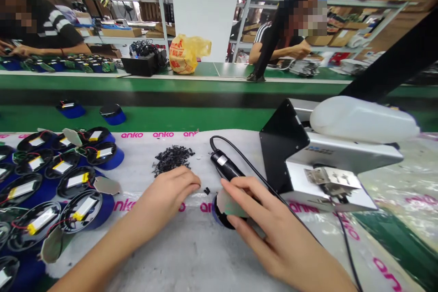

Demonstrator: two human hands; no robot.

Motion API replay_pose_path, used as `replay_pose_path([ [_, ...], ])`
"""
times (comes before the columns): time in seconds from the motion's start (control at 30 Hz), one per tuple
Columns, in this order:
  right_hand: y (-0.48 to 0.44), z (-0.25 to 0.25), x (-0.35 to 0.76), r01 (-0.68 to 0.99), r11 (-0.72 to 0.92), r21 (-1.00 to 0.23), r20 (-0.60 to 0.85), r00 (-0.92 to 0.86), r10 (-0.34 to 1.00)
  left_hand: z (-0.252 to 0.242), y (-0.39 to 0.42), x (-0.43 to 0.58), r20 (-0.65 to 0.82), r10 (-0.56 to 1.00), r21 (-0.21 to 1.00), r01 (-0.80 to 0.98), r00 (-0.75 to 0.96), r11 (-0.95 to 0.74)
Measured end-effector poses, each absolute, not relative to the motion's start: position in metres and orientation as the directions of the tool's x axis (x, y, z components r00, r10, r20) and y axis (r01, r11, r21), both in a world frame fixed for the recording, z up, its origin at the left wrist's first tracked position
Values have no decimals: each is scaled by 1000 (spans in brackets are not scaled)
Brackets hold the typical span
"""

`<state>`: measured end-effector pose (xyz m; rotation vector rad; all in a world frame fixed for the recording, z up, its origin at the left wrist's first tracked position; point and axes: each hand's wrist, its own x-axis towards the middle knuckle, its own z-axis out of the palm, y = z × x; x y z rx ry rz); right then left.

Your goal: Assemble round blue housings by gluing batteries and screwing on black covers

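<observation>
My right hand [270,223] grips a pale round disc [231,204] between thumb and fingers, tilted over a blue housing [216,212] with a black rim. The hand hides much of that housing. My left hand [174,187] is closed, its fingertips pressed together beside a heap of small black pieces [173,159]; what they hold, if anything, cannot be made out. Loose black bits [206,190] lie just right of its fingertips. Behind my right hand, a black electric screwdriver [226,166] with a cord rests on the white sheet.
Several blue housings with batteries [82,210] crowd the left side. A silver and black machine [328,164] carrying a translucent bottle [362,118] stands at right. Beyond the green belt [164,116] are a yellow bag [186,54] and two people at work.
</observation>
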<state>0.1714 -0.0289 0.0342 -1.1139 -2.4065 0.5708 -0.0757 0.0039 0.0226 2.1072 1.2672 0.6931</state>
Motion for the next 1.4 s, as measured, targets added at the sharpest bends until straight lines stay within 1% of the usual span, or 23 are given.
replay_pose_path([
  [0.03,-30,32,170,608,594,-527,241,-563,790,25,2,-71,110,915,789,525,389,-318],
  [0.07,-30,30,168,607,589,-533,276,-533,800,26,1,-67,55,933,878,427,357,-215],
  [0.1,-30,29,167,603,583,-545,305,-505,808,26,0,-63,-15,945,946,311,328,-93],
  [0.13,-30,28,166,595,576,-560,326,-481,814,26,-1,-60,-80,949,983,182,306,24],
  [0.2,-30,27,163,574,567,-591,345,-456,820,22,-2,-56,-165,940,980,-55,298,189],
  [0.23,-30,26,163,561,568,-602,348,-457,819,19,-1,-55,-179,938,962,-148,296,230],
  [0.3,-30,26,161,537,580,-613,357,-466,810,13,0,-54,-188,939,927,-264,289,267],
  [0.5,-30,24,157,541,576,-613,370,-447,814,9,2,-53,-192,942,896,-343,276,283],
  [0.63,-31,25,157,545,589,-597,388,-446,806,9,0,-54,-173,950,905,-338,261,258],
  [0.7,-31,25,158,545,607,-578,398,-461,793,12,-2,-56,-134,962,934,-294,239,203],
  [0.8,-31,24,159,545,633,-549,401,-493,772,17,-7,-57,52,975,995,-93,217,-33],
  [0.83,-31,23,160,553,635,-540,391,-504,771,18,-8,-57,119,968,993,-21,219,-118],
  [0.87,-31,22,161,566,631,-530,374,-512,774,19,-9,-56,156,962,986,20,224,-165],
  [0.9,-31,21,161,584,623,-521,353,-517,780,19,-9,-55,148,961,987,20,235,-157],
  [1.0,-30,22,164,630,601,-492,301,-525,796,17,-9,-52,22,963,996,-88,268,2],
  [1.03,-30,23,166,634,599,-489,298,-524,798,16,-9,-52,12,966,995,-101,257,14],
  [1.07,-29,25,167,635,597,-491,302,-518,800,14,-8,-51,33,970,997,-73,241,-16],
  [1.1,-29,27,168,633,593,-498,312,-507,804,12,-7,-51,69,970,998,-6,235,-70],
  [1.17,-28,30,171,627,570,-531,325,-471,821,9,-6,-50,113,945,973,157,308,-168],
  [1.27,-31,31,177,610,503,-613,299,-411,862,5,-5,-45,43,867,935,286,496,-210],
  [1.33,-34,28,181,593,460,-660,266,-388,882,4,-5,-40,11,843,915,334,538,-225],
  [1.4,-38,23,184,589,443,-675,265,-367,892,3,-6,-37,-14,849,900,376,528,-219],
])
